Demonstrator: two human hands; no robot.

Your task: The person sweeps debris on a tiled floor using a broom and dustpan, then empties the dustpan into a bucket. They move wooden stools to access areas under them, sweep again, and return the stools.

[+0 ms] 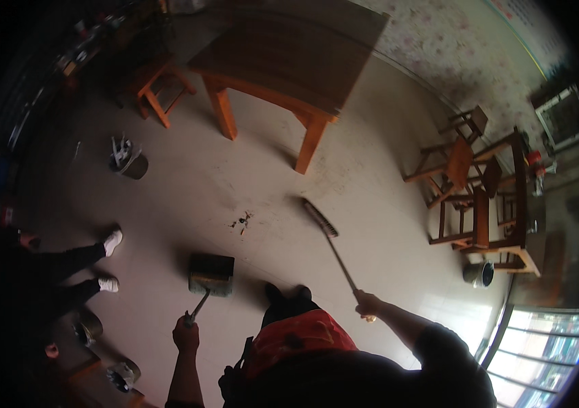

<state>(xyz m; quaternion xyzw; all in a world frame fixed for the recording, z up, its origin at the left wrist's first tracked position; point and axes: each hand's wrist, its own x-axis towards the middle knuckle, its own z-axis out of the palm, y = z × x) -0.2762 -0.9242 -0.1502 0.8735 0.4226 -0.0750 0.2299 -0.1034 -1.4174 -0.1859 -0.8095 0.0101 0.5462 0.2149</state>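
Note:
My left hand (186,334) is closed around the handle of a long-handled dustpan (211,275), whose dark pan is low over or on the floor; the contact is not clear. In my right hand (368,306) is the handle of a broom (321,218), its bristled head angled up and to the left, away from my feet. A small scatter of debris (242,221) lies on the pale floor between the dustpan and the broom head. Faint dirt marks (338,178) show on the floor past the broom head.
A wooden table (289,66) stands ahead, with a wooden stool (159,92) at its left. A bin (134,164) holds rubbish. Wooden stools (458,163) cluster at the right near a bucket (478,274). At the left sits a person with white shoes (112,242), near more bins (88,328).

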